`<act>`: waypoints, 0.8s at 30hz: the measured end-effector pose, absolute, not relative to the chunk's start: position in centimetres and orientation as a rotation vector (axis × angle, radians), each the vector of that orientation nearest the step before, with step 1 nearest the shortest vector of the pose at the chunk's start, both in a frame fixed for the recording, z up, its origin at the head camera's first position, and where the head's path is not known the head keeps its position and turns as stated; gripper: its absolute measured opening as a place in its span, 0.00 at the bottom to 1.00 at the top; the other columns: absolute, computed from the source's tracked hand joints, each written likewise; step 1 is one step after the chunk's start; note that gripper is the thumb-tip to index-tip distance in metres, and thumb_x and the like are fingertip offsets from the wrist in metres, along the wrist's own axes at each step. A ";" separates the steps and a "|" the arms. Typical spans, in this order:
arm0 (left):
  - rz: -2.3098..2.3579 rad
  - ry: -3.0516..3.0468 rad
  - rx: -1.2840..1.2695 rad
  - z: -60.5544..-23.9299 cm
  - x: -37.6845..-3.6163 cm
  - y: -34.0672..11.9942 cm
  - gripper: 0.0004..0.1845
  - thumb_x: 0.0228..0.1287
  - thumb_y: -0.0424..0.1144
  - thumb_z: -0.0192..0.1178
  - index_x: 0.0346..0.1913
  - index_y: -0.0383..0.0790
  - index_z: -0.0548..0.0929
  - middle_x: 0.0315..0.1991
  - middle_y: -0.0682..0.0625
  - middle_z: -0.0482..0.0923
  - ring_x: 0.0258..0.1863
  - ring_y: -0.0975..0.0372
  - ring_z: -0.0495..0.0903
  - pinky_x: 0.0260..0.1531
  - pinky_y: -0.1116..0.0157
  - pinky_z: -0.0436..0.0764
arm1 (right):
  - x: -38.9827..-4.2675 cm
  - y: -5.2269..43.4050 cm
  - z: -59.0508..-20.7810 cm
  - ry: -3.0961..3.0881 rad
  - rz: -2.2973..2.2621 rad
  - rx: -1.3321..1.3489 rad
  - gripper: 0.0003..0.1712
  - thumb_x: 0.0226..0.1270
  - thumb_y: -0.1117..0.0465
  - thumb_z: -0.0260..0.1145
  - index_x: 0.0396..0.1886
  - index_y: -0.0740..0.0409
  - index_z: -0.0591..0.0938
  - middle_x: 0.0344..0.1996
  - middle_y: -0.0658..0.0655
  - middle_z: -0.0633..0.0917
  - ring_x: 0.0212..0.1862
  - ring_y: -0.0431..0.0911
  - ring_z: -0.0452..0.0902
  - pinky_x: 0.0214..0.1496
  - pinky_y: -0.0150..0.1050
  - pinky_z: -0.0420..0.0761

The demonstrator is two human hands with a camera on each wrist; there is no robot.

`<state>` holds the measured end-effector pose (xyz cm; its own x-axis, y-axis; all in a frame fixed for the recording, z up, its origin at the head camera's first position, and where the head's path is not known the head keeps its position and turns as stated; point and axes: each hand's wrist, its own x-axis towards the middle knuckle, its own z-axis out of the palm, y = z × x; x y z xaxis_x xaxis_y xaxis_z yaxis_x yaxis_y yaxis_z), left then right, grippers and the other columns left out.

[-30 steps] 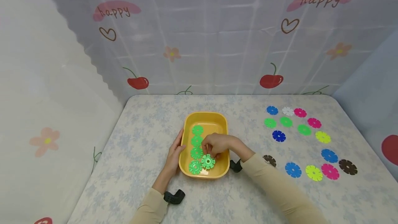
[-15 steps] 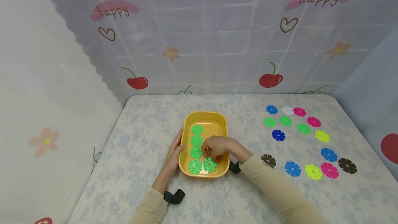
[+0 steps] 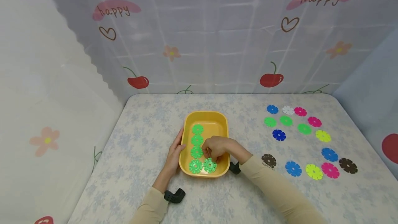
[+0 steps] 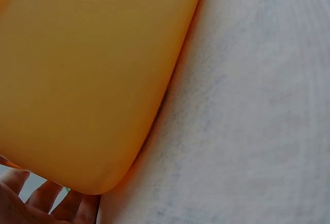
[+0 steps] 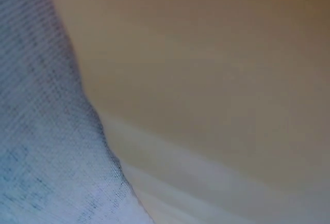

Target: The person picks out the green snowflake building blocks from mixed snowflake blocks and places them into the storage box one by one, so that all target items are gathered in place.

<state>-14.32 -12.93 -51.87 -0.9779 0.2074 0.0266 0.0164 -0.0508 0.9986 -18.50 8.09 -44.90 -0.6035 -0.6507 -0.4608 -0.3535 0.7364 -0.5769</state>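
Yellow tray [image 3: 205, 116] near the middle of the bench [image 3: 140, 141], long side running away from the camera. Inside it, five green snowflake discs: a column of four along the left wall, far disc [image 3: 197, 129], then second disc [image 3: 197, 140], third disc [image 3: 196, 152] and near-left disc [image 3: 195, 166], all flat on the tray floor. Just beside the last, at the near end, the fifth green disc [image 3: 210, 165], flat or nearly so, pinched at its far edge by the right hand [image 3: 216, 147]; grip narrow, fingers curled down onto the disc. Left hand [image 3: 174, 155] laid flat against the tray's outer left wall, fingers straight, grip wide and holding nothing. From the left wrist view, only the tray's orange-yellow wall close up, fingertips [image 4: 31, 198] below its corner. Right wrist view blurred, tray wall and cloth only. On the right of the bench, well apart from the tray, loose discs [image 3: 304, 129] in blue, white, pink, green, yellow and brown, lying flat.
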 end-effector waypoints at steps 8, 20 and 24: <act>2.168 2.071 0.252 -51.8 -14.5 -12.9 0.32 0.76 0.36 0.40 0.79 0.56 0.49 0.79 0.58 0.42 0.79 0.61 0.42 0.69 0.72 0.57 | -18.6 8.1 -44.9 2.276 -0.543 -0.766 0.10 0.50 0.78 0.69 0.27 0.59 0.85 0.24 0.54 0.82 0.22 0.44 0.76 0.23 0.33 0.76; 2.151 2.079 0.226 -51.8 -14.4 -12.9 0.32 0.76 0.37 0.40 0.79 0.57 0.49 0.79 0.58 0.42 0.79 0.61 0.41 0.70 0.72 0.56 | -18.6 8.0 -44.8 2.342 -0.483 -0.778 0.11 0.50 0.75 0.71 0.25 0.55 0.83 0.23 0.47 0.80 0.24 0.41 0.71 0.25 0.32 0.71; 2.142 2.087 0.218 -51.8 -14.3 -12.9 0.32 0.76 0.36 0.40 0.79 0.56 0.49 0.79 0.58 0.42 0.79 0.60 0.42 0.62 0.82 0.59 | -18.5 8.7 -43.4 2.358 -0.548 -0.884 0.10 0.52 0.74 0.69 0.29 0.55 0.84 0.27 0.48 0.81 0.28 0.40 0.73 0.29 0.32 0.74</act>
<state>-14.30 -12.87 -51.78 -0.9792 0.2026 0.0040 -0.0013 -0.0260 0.9997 -18.50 8.70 -43.37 -0.6279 -0.6928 -0.3547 -0.4656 0.6996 -0.5420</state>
